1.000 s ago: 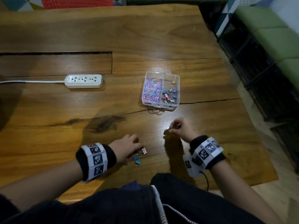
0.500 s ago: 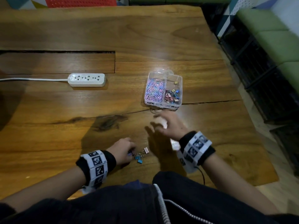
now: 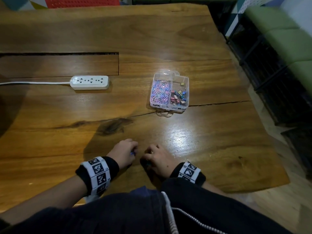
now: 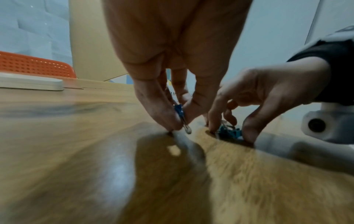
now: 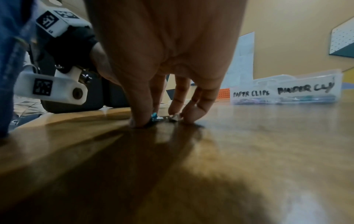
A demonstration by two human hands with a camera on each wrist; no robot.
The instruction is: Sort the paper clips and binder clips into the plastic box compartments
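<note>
Left hand pinches a blue binder clip, shown clearly only by left wrist view. Right hand, just beside it, pinches teal binder clips against the counter. Head view hides both. Plastic box well ahead of both hands.

Head view looks down; wrist views low, near table, sharing box.

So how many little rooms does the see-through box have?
2. The plastic box has a left room full of paper clips and a right room holding binder clips.
</note>
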